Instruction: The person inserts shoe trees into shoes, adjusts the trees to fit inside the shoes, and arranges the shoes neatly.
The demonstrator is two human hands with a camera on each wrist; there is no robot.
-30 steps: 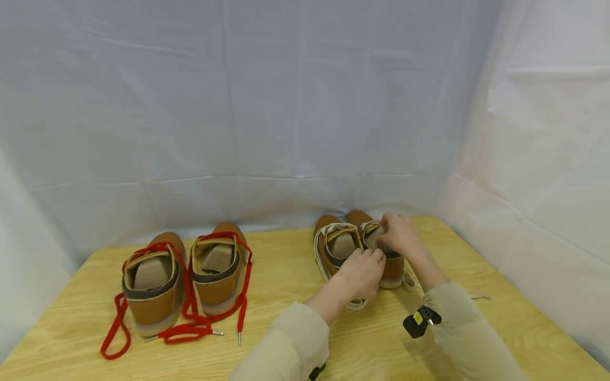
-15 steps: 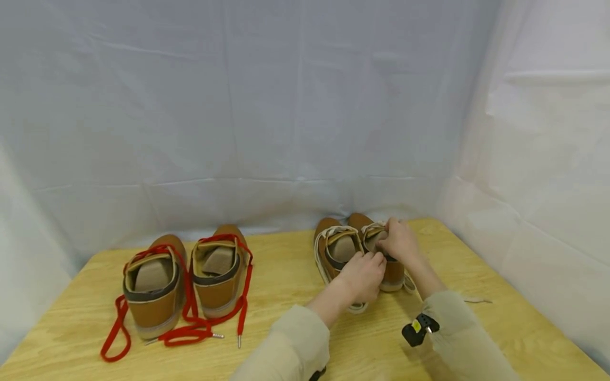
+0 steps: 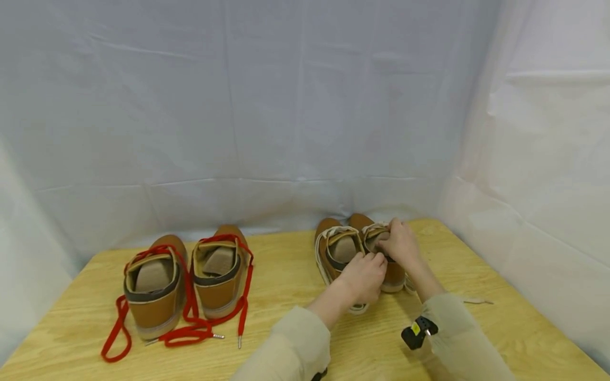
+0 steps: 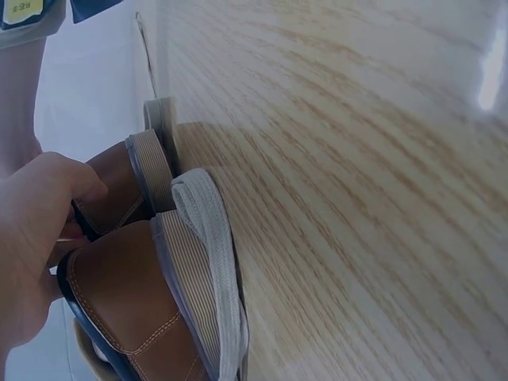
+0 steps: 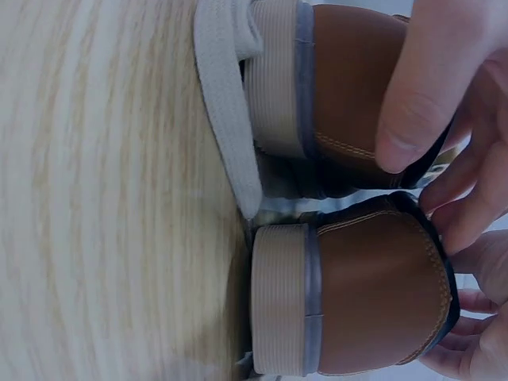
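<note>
Now I see both hands at the brown shoes with pale laces, right side of counter (image 3: pixel 286 275) | left hand (image 3: pixel 364 278) fingers curled on heel of left shoe (image 3: pixel 335 248) | right hand (image 3: pixel 402 243) fingers pinch collar of right shoe (image 3: pixel 393 272).

Four brown shoes (image 3: pixel 216 275): two with red laces (image 3: pixel 188 330), two with beige laces (image 3: pixel 320 264). One table (image 3: pixel 286 264).

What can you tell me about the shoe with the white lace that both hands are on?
The right shoe of the white-laced pair is tan-brown, leather-like, with a dark collar and a ribbed pale sole. It stands upright on the table, heel toward the camera, close beside its twin. Its flat white lace lies loose on the wood by the sole. The left hand and right hand hold it at the opening.
</note>
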